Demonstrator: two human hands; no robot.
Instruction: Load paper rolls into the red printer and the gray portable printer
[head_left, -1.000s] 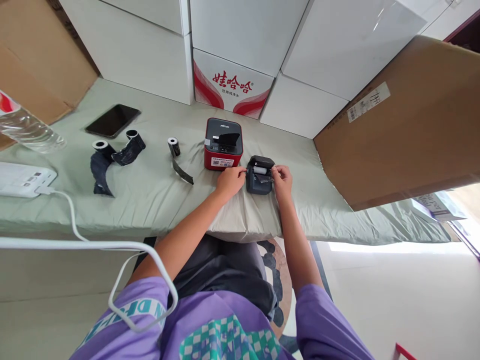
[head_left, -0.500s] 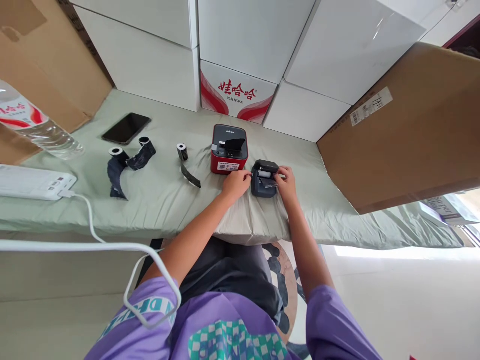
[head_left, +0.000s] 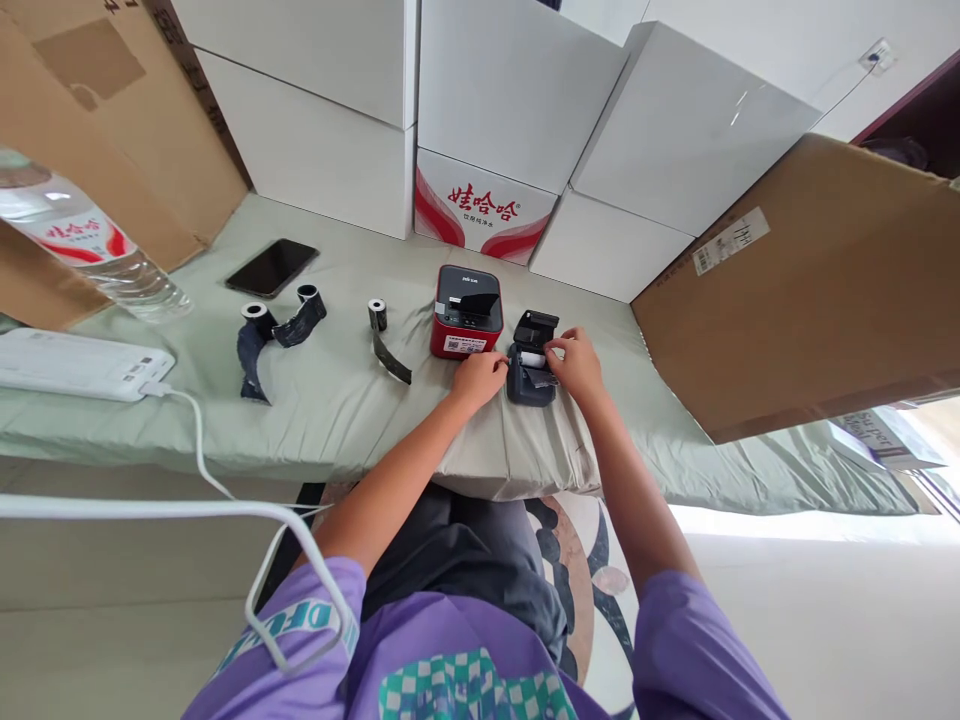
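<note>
A small dark grey label printer [head_left: 531, 375] sits on the green cloth with its lid tipped open and a white paper roll showing inside. My left hand [head_left: 480, 377] rests against the printer's left side with curled fingers. My right hand [head_left: 576, 362] is at its right side, fingertips on the roll and the paper strip coming out of it. Just behind stands a red and black printer [head_left: 466, 313]. Further left lie a small roll with a dark strip [head_left: 384, 335] and two more dark rolls [head_left: 276, 322].
A black phone [head_left: 271, 267] lies at the back left. A water bottle [head_left: 82, 245] and a white power strip [head_left: 75, 364] with a white cable sit at the left. White boxes [head_left: 480, 110] line the back; a large cardboard box [head_left: 810, 290] leans at the right.
The view has pulled back and tilted up a little. My right hand has shifted slightly toward the roll; the printer's lid stands further open. My left hand stays at the printer's side.
</note>
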